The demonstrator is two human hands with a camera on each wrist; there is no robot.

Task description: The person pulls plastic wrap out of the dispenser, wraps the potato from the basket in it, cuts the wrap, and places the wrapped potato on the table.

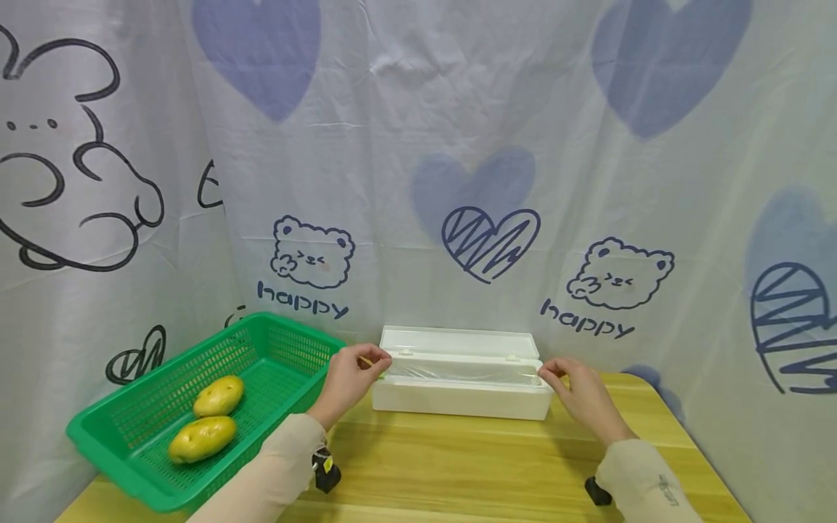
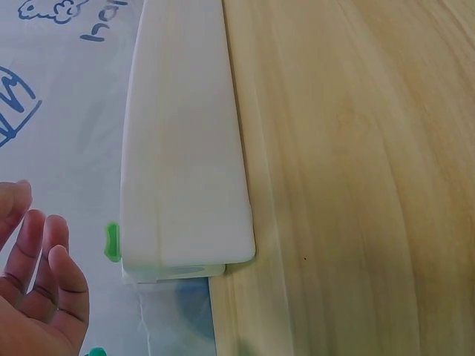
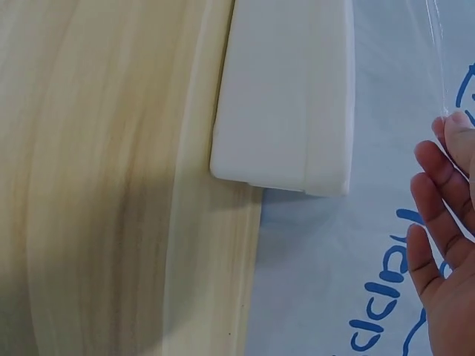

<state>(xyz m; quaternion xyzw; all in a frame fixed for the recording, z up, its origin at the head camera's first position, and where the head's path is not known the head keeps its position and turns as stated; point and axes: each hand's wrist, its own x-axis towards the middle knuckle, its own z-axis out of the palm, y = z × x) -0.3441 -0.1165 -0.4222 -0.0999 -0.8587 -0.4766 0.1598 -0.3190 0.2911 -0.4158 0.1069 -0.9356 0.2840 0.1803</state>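
Observation:
A white cling film dispenser box lies lengthwise on the table with its lid raised at the back. Clear cling film stretches across its top. My left hand pinches the film's left corner between thumb and index finger. At the opposite end, thumb and index finger of my right hand pinch the other corner; the film runs up to these fingertips in the right wrist view. A green cutter tab sticks out by the box's end in the left wrist view.
To the left stands a green plastic basket holding two yellow potatoes, one behind the other. The wooden table reaches back to a printed cloth curtain, close behind the box. Another curtain side hangs at right.

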